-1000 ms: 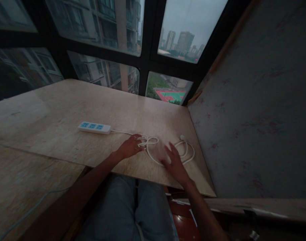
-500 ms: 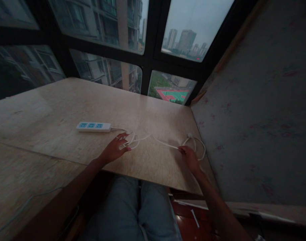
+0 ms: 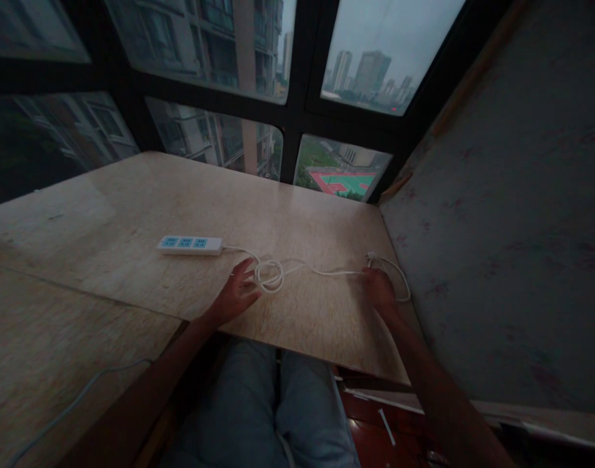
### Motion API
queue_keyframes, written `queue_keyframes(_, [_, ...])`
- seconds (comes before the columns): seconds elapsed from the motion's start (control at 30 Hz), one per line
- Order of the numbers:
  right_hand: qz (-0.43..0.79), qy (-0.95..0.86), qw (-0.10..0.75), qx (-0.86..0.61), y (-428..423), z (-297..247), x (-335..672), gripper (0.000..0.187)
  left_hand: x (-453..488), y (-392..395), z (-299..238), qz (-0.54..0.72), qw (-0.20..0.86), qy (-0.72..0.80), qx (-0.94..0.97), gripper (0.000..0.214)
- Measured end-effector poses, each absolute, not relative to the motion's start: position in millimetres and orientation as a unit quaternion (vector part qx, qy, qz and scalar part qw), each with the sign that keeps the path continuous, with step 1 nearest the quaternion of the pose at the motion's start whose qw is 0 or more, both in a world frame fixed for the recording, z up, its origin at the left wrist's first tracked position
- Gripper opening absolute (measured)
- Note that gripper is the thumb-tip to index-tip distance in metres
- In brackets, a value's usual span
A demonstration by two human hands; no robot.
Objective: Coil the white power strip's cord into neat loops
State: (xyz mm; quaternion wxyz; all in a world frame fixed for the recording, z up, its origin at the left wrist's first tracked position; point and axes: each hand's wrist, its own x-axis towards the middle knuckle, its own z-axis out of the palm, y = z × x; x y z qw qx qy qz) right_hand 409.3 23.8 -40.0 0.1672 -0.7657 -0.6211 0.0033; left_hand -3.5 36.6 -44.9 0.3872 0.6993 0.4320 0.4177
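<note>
A white power strip (image 3: 190, 246) with blue socket faces lies on the wooden tabletop. From its right end runs a white power cord (image 3: 337, 273), which forms a small coil (image 3: 269, 276) and goes on to the right. My left hand (image 3: 236, 296) rests beside the coil with its fingers apart, holding nothing; its fingertips are close to the loops. The fingers of my right hand (image 3: 379, 287) are closed on the cord near its far end. Just beyond them the pale plug (image 3: 370, 258) partly shows, and a loose loop bends round toward the wall.
The tabletop (image 3: 307, 221) ends at a dark-framed window (image 3: 288, 149) behind and a patterned wall (image 3: 497, 260) on the right. A thin pale cable (image 3: 78, 403) lies at the lower left. My legs (image 3: 278, 403) are below the front edge.
My right hand has moved away from me along the cord, toward the plug. The cord beside my left hand now lies in a rounder coil, and my left fingers are clear of it.
</note>
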Motion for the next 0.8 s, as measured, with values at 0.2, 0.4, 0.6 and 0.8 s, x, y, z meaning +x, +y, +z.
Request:
queue_keyframes(0.2, [-0.049, -0.683, 0.217, -0.695, 6, -20, 360, 0.069, -6, 52, -45, 0.468, 0.498, 0.502, 0.529, 0.050])
queue_keyframes(0.4, [0.051, -0.805, 0.231, -0.544, 1, 5, 275, 0.072, 16, 54, -29, 0.439, 0.619, 0.517, 0.396, 0.039])
queue_keyframes(0.6, [0.065, -0.860, 0.157, -0.481, 9, 13, 223, 0.076, 37, 37, -12, 0.488, 0.669, 0.460, 0.323, 0.039])
queue_keyframes(0.8, [0.048, -0.848, 0.183, -0.495, 26, 14, 225, 0.048, 39, 33, -6, 0.480, 0.660, 0.445, 0.369, 0.034])
